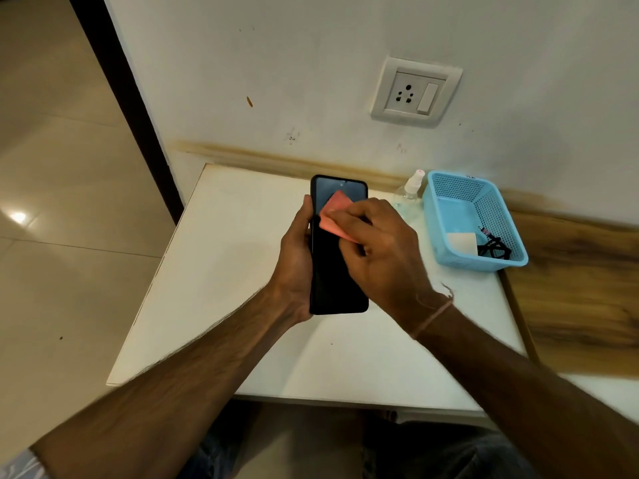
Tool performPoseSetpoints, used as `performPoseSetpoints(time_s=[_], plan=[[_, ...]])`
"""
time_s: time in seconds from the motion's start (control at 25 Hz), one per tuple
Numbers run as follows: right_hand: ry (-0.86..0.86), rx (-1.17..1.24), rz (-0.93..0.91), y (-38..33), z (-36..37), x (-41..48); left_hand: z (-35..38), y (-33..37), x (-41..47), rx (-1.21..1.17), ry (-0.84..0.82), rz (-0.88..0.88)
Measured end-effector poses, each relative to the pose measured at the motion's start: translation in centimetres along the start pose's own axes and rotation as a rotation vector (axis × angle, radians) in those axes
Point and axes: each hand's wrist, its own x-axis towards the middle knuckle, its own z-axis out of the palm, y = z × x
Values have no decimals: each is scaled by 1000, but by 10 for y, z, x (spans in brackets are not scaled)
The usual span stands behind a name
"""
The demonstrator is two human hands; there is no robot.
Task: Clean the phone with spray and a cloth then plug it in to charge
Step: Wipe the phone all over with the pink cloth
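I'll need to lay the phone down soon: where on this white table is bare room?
Bare: left part of the white table, from its left edge to the left hand gripping the black phone, and the near strip. Crowded: far right corner, with clear spray bottle and blue mesh basket beyond the right hand holding the pink cloth.

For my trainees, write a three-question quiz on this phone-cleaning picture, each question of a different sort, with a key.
1. True or false: the spray bottle stands outside the blue basket.
2. The right hand wipes the phone with: A) a pink cloth B) a tissue C) a sponge.
3. What is plugged into the wall socket?
Key: 1 true; 2 A; 3 nothing.
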Motion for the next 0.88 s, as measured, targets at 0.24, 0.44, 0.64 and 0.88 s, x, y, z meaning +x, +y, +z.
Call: performPoseSetpoints(time_s=[0.24,0.44,0.64,0.88], plan=[[64,23,311,9,-4,21,6,-8,4,9,20,9],[16,43,61,-7,2,5,1,-6,2,-93,-33,21],[150,38,360,16,-6,14,3,-6,2,-1,5,-18],[154,179,179,-18,15,19,0,-16,4,-42,-23,35]])
